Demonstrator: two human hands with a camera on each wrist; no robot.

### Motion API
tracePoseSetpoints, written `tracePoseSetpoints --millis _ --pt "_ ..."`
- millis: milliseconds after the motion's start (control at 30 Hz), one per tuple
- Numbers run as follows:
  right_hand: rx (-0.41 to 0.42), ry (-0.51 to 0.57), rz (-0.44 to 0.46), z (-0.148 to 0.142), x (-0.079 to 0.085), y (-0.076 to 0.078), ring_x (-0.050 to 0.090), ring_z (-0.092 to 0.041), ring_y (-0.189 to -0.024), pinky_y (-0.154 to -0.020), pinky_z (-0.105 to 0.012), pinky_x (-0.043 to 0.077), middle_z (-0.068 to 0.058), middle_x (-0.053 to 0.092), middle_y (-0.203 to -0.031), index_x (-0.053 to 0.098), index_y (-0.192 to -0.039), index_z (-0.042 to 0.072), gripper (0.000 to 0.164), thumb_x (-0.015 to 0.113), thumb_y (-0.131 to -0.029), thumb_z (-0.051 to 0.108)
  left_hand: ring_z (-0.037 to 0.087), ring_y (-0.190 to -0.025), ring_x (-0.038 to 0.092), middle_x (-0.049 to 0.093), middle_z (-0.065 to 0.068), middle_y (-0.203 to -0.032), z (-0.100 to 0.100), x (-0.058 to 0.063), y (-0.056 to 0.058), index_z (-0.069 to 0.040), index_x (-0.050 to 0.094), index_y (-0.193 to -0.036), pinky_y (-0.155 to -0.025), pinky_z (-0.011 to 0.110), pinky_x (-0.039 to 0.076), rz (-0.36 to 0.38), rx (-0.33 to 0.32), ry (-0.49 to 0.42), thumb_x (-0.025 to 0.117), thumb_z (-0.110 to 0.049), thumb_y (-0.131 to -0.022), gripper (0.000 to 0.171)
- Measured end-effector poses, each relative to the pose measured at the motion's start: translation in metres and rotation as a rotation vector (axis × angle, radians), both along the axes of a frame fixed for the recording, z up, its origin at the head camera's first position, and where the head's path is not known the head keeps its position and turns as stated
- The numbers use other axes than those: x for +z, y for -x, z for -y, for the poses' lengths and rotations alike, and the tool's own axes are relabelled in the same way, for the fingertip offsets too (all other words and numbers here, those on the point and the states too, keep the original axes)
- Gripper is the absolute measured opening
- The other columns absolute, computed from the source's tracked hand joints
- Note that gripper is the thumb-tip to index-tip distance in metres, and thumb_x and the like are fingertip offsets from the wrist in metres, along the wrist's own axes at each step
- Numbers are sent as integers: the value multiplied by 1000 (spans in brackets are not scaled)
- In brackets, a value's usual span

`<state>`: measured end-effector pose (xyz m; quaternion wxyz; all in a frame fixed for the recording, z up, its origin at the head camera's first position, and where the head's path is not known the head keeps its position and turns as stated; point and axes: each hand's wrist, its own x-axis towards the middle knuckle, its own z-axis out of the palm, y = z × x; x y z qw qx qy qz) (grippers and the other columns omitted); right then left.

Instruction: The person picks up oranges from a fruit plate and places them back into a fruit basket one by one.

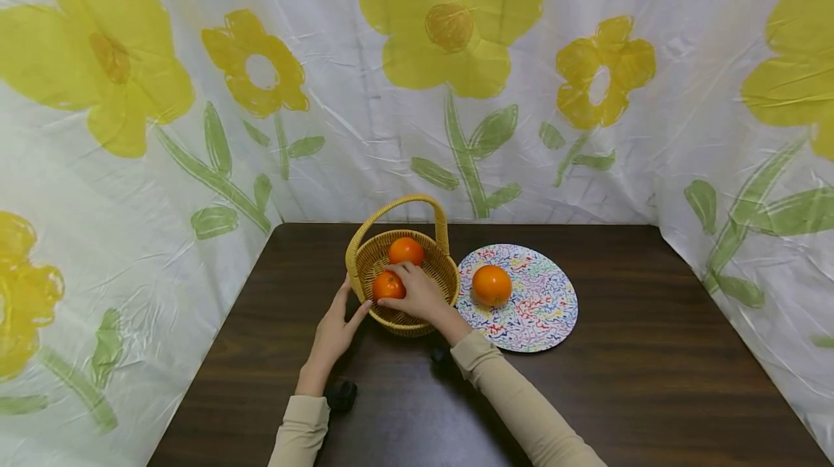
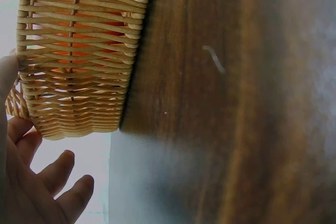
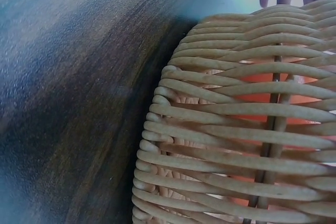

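A yellow wicker basket [image 1: 405, 326] with an arched handle stands on the table. Inside it, one orange [image 1: 406, 250] lies toward the back. My right hand [image 1: 420, 295] reaches over the basket's rim and grips a second orange [image 1: 387, 284], thumb in front and fingers over the top. At the basket's left side, my left hand [image 1: 332, 333] holds the rim near the handle's base. In the left wrist view its lower fingers [image 2: 58, 174] are spread away from the wicker. The right wrist view shows the wicker wall [image 3: 236, 129], with orange colour through the gaps; the right hand's grip is hidden there.
Right of the basket lies a round board [image 1: 537, 308] with a multicoloured squiggle pattern, a third orange [image 1: 491, 285] on its left part. The dark wood table [image 1: 651, 380] ends at the back against a white curtain [image 1: 339, 156] printed with yellow flowers.
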<state>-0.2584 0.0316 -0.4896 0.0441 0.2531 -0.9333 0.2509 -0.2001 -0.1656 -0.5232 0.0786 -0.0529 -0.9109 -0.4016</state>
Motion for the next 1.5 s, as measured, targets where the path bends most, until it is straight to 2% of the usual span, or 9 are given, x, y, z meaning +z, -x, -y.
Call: tracePoseSetpoints --millis 267,500,833,1100,1333,1500 --pt "0 26 -3 -4 -3 0 54 -24 -110 -84 -44 49 -5 52 -126 49 -134 23 67 67 -78 55 30 -135 31 14 -8 -154 0 1 0 -31 16 -149 -101 57 32 6 -3 3 47 -55 -91 71" --pt "-20 25 -1 -10 -1 -5 53 -22 -113 -84 -45 49 -4 51 -129 49 -133 23 67 67 -78 54 30 -135 31 14 -6 -155 0 1 -1 -30 16 -149 -101 57 32 -5 -6 -3 47 -54 -91 71" --pt "-8 57 -21 -18 -2 -8 53 -22 -114 -83 -45 49 -3 51 -128 48 -134 23 65 65 -79 55 28 -136 30 13 -7 -155 0 -1 0 -33 17 -148 -103 57 31 12 -4 -7 48 -54 -91 69" --pt "-5 85 -23 -24 -1 -12 53 -22 -113 -83 -46 49 -2 52 -127 49 -133 22 63 66 -80 51 29 -136 30 15 -4 -155 0 -2 1 -32 18 -148 -102 57 31 -10 -4 -7 50 -51 -91 68" --pt "-7 105 -33 -29 -1 -15 54 -22 -112 -82 -45 50 -4 53 -127 49 -134 21 63 67 -80 49 27 -136 30 14 -7 -155 0 -2 0 -35 17 -148 -103 56 30 -7 -11 -15 50 -51 -91 68" --pt "-12 133 -42 -33 -4 -17 53 -22 -113 -84 -44 50 -4 53 -127 49 -134 20 64 67 -80 49 30 -135 32 16 -2 -155 0 -2 0 -35 16 -148 -101 58 32 -20 -13 -20 51 -50 -91 68"
